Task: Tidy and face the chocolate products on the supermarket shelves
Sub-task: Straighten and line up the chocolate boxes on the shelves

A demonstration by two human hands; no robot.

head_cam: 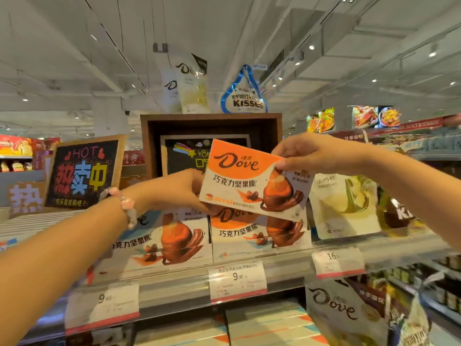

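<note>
An orange-and-white Dove box [245, 178] is held up in front of the top shelf, tilted so that its right edge sits lower. It is gripped at its 9 o'clock edge by the left hand [183, 188], whose fingers are curled behind the box, and pinched at its 2 o'clock corner by the right hand [309, 154]. A pink bead bracelet [123, 204] is worn on the left wrist.

Directly at 6 o'clock from the held box, a matching orange Dove box [259, 233] is stood facing outward on the shelf [287, 267]. At 7 o'clock, a Dove box with a blue band [172, 238] is stood just beside it. At 3 o'clock, a pale pouch [346, 203] is leaned upright on the same shelf.

At 12 o'clock, a dark wooden display crate [212, 123] is set behind the boxes, and a chalkboard sign is held inside it. White Dove pouches [187, 83] and a Hershey's Kisses bag [245, 96] are stood on top of the crate.

Price tags [237, 280] marked 9.90 are fixed along the shelf edge. A Dove bag [334, 308] is seen on the lower level at 5 o'clock.
</note>
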